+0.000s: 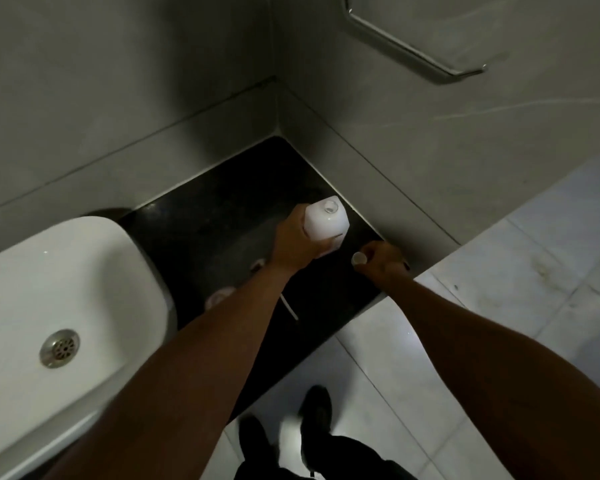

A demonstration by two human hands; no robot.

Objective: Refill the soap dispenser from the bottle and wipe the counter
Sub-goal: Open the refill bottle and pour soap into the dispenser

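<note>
- The left hand (293,242) is wrapping its fingers around a white plastic bottle (326,220), clamped on its side, and holding it upright over the far right corner of the black table (222,216).
- The bottle's round neck opening is facing up toward the camera, uncapped.
- The right hand (383,259) is resting near the table's right edge, just beside the bottle, with fingers curled together and pinching a small round white cap (359,259).
- A thin white tube (289,307) is lying on the table just right of the left forearm, and a pale rounded object (219,296) is peeking out from under that forearm; it is too blurred to tell what it is.
- Another small pale shape (258,264) is sitting near the left wrist, also unclear.
- A white sink (84,271) with a metal drain (59,348) is sitting at the table's left.
- A metal rail (413,53) is hanging on the grey wall above.
- Dark shoes (314,407) are standing on the pale tiled floor (534,271).
</note>
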